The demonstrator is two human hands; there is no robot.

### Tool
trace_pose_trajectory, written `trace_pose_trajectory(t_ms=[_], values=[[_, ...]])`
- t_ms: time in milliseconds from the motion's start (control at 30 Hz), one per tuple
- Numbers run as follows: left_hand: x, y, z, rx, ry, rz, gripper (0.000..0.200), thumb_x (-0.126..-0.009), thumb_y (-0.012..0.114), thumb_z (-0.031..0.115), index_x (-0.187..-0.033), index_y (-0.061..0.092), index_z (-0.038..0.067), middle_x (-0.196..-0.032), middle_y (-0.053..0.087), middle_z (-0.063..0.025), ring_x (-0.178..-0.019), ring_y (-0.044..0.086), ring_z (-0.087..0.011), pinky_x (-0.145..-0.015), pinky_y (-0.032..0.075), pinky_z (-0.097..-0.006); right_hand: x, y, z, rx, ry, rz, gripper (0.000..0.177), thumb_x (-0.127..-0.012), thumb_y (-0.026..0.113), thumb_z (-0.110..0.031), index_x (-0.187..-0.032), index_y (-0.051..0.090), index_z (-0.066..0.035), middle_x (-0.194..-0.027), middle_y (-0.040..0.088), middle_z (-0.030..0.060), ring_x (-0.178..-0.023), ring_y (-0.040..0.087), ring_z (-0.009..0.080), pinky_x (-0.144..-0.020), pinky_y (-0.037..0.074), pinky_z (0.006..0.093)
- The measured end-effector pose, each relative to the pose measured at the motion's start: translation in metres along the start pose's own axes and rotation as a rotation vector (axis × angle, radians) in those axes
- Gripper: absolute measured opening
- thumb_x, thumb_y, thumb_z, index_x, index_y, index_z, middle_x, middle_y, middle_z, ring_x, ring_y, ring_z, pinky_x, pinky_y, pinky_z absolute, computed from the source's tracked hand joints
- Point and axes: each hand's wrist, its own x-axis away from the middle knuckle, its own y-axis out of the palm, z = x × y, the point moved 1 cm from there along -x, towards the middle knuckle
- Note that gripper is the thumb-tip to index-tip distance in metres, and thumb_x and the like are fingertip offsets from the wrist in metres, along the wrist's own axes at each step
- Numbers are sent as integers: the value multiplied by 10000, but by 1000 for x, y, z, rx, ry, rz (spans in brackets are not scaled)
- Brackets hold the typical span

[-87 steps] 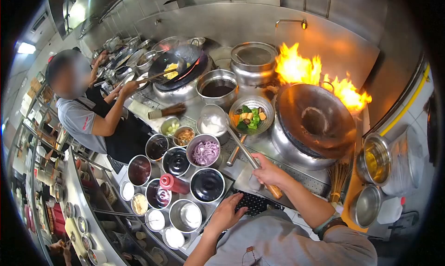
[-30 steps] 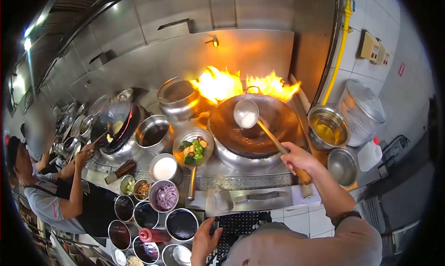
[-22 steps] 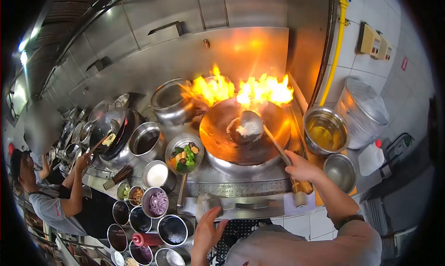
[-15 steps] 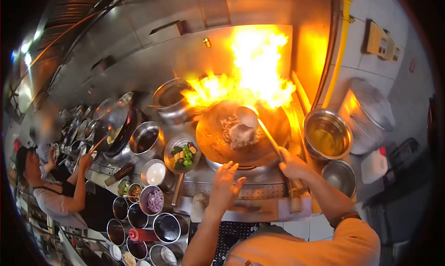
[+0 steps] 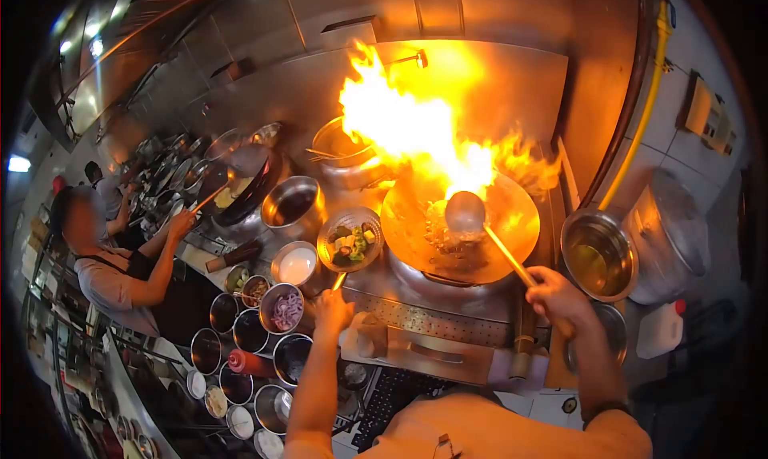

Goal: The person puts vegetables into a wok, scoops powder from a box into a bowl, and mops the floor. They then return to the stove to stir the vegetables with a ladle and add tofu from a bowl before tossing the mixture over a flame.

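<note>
My right hand (image 5: pixel 558 299) is wrapped round the long handle of a ladle (image 5: pixel 466 216), whose bowl rests over the food in a large wok (image 5: pixel 518 247). Tall flames (image 5: pixel 412 127) rise from the wok's far side. The food under the ladle is pale and partly hidden by it and by the fire. My left hand (image 5: pixel 332 311) grips the handle of a perforated strainer (image 5: pixel 326 252) to the wok's left. Broccoli and other cut vegetables (image 5: pixel 352 241) lie in the strainer.
Left of the strainer stand a metal pot (image 5: pixel 272 219), a tub of white stuff (image 5: pixel 296 264) and a tub of sliced purple onion (image 5: pixel 286 309). A red bottle (image 5: pixel 250 363) lies among several tubs. On the right is a pot of yellowish liquid (image 5: pixel 598 263). A co-worker (image 5: pixel 132 279) cooks at the left.
My left hand has gone from open in front of the wok to closed round the strainer's handle. The flames have shifted and the view has swung left.
</note>
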Motion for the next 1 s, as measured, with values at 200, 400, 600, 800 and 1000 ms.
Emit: trace_pose_trajectory(t_ms=[200, 400, 600, 800, 1000], values=[[-29, -3, -35, 148, -180, -288, 344, -787, 654, 197, -1011, 540, -38, -913, 584, -197, -827, 600, -346, -731, 501, -399, -66, 29, 44, 576, -461, 390, 471, -804, 571, -133, -1234, 421, -13, -785, 574, 85, -519, 537, 128, -446, 439, 294], [-18, 44, -43, 1744, -669, -802, 140, -830, 569, 80, -887, 502, -29, -722, 526, -82, -575, 527, -170, -494, 472, -252, -12, 30, -1, -72, 17, 72, 470, -787, 525, -140, -1215, 429, 27, -985, 614, 246, -797, 614, 410, -710, 484, 455], [33, 9, -15, 1969, -789, -819, 94, -832, 544, 7, -883, 468, -13, -710, 494, -70, -553, 504, -159, -472, 451, -270, -21, 56, 3, 550, -117, 469, 480, -775, 533, -75, -1239, 448, 13, -1089, 601, 197, -1031, 590, 310, -889, 455, 392], [113, -41, -9, 1547, -490, -554, 195, -823, 565, 28, -969, 437, 44, -685, 490, -51, -520, 514, -147, -438, 441, -297, 54, 43, -38, -38, -106, 234, 479, -772, 546, -20, -1240, 447, -9, -852, 598, 64, -664, 563, 109, -561, 448, 232], [113, -78, -9, 1647, -425, -459, 187, -814, 558, 16, -930, 414, 47, -655, 492, -59, -477, 509, -151, -392, 433, -290, -7, 51, 7, -419, -74, 80, 470, -809, 564, -71, -1256, 429, -22, -763, 582, 35, -550, 532, 89, -495, 422, 205]])
